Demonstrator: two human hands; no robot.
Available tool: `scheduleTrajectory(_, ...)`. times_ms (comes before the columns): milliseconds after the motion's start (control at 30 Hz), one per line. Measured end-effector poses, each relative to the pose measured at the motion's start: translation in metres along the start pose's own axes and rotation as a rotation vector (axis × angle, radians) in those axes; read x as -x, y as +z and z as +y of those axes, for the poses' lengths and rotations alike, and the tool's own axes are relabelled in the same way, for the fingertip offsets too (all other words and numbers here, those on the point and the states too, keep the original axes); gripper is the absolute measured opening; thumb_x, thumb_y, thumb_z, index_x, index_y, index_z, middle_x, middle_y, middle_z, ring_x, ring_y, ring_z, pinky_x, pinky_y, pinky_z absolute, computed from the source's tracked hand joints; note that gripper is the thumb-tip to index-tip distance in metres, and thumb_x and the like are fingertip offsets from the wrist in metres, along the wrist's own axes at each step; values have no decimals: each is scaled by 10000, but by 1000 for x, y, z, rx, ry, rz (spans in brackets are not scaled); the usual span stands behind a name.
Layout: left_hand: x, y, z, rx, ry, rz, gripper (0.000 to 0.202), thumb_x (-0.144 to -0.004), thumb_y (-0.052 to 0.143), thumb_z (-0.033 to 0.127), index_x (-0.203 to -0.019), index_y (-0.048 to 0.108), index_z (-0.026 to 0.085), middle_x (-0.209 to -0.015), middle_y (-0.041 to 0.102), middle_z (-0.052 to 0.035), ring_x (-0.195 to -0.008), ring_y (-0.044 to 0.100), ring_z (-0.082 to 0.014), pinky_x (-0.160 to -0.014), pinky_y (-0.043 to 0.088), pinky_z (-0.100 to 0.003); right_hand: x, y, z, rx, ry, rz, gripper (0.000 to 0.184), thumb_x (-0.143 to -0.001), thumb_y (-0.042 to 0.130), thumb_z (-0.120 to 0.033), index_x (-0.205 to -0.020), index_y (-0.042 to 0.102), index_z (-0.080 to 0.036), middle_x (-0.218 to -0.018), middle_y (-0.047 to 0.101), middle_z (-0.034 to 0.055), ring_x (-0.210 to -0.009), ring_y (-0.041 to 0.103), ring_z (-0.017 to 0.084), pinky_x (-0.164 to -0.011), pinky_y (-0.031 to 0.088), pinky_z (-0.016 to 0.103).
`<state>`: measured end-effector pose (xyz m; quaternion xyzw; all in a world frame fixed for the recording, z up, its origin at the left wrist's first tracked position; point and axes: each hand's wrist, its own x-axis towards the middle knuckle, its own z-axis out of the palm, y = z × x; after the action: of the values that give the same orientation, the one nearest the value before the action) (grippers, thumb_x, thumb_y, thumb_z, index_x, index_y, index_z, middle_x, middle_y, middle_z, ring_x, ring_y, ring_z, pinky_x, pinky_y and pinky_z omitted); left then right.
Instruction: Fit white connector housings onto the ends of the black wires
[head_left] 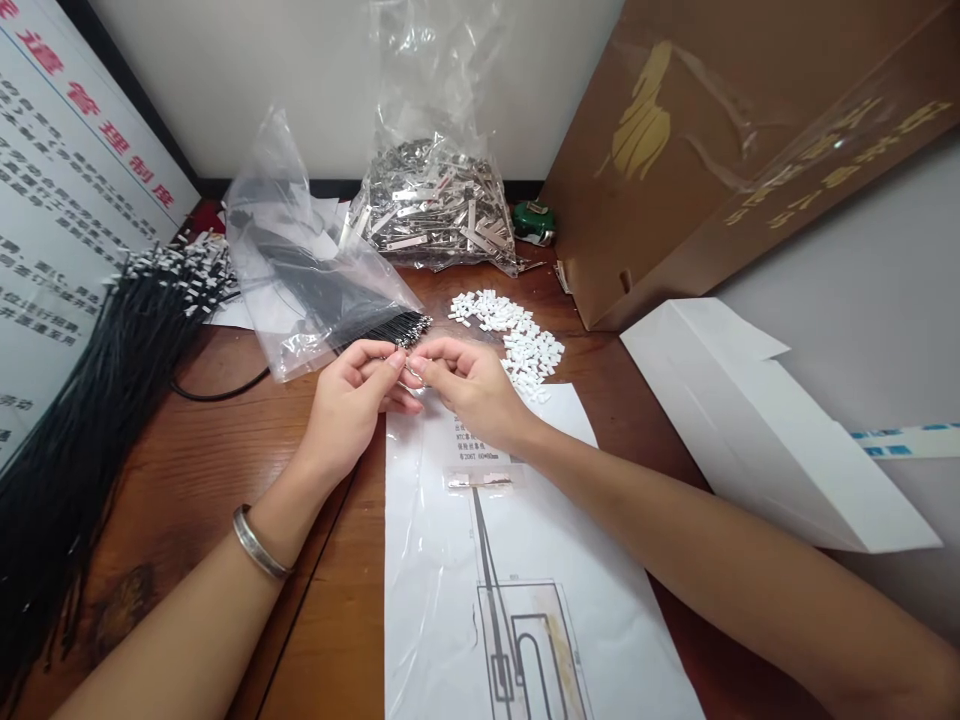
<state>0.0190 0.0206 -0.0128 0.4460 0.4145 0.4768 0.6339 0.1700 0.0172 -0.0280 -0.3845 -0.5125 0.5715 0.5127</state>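
Note:
My left hand (356, 400) and my right hand (474, 385) meet over the top of a printed drawing sheet (427, 560). Both are closed in a pinch, fingertips nearly touching. Something small and thin shows between them, too small to name. Just behind the fingers lie black wires with metal ends (401, 328), coming out of a clear plastic bag (300, 270). Beyond my right hand spreads a pile of small white plastic pieces (529, 350).
A bundle of black wires with white ends (97, 420) hangs along the left. At the back stands a clear bag of flat metal parts (442, 215), beside a green object (534, 222). A brown box (697, 130) and a folded white card (757, 420) are on the right.

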Motion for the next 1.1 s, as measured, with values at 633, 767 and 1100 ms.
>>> scheduleTrajectory(633,-1,-4,-1,-12,7,-64,368,-703,858,387,-812,598,150,-679,708,17,-528,668,-106,-545,581,-212,5,1,-1,116,-110,0,233,-839,678,-363,-726,686,-160,-642,619,-12,-538,424,80,-511,313,266)
scheduleTrajectory(767,-1,-4,-1,-25,-4,-85,333,-728,837,380,-788,604,150,-650,698,13,-541,669,-110,-553,578,-211,5,2,-1,88,-118,-14,243,-836,689,-364,-704,668,-162,-619,619,-15,-501,403,72,-490,286,263)
scheduleTrajectory(1100,1,-3,0,-35,10,-130,225,-810,739,354,-794,617,165,-570,635,32,-504,593,-98,-531,537,-212,5,-2,2,-1,-62,20,221,-860,605,-352,-715,539,-199,-526,404,-78,-504,339,86,-503,243,265)
